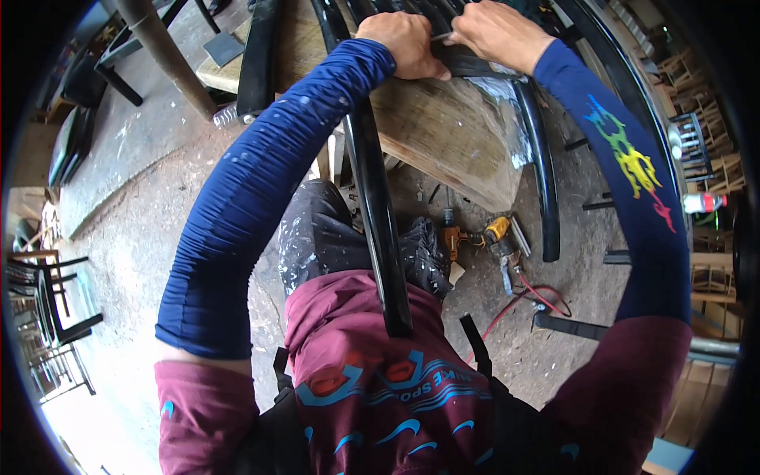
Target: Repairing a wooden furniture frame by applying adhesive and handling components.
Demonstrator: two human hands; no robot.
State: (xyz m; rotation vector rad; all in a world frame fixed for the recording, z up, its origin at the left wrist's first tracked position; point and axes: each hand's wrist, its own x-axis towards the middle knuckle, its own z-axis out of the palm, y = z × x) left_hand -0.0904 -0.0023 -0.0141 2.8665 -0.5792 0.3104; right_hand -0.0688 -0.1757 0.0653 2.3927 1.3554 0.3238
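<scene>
A glossy black wooden chair frame (372, 198) lies over a worn wooden bench top (443, 127), its long legs pointing toward me. At the far end, over the frame's black slats, my left hand (401, 46) has its fingers curled and its thumb low against the dark surface. My right hand (497, 36) is closed just to the right of it, fingertips pinched together. A thin, pale strip (442, 36) shows between the two hands; its kind is unclear. Crumpled silvery plastic (507, 99) lies under the frame beside the right hand.
Below the bench, a yellow-and-black power drill (451, 237) and another yellow tool (499, 231) with a red hose (507, 309) are on the concrete floor. A brown pole (162, 55) stands at left. Chairs (51, 305) are at far left; a red-capped bottle (703, 203) is at right.
</scene>
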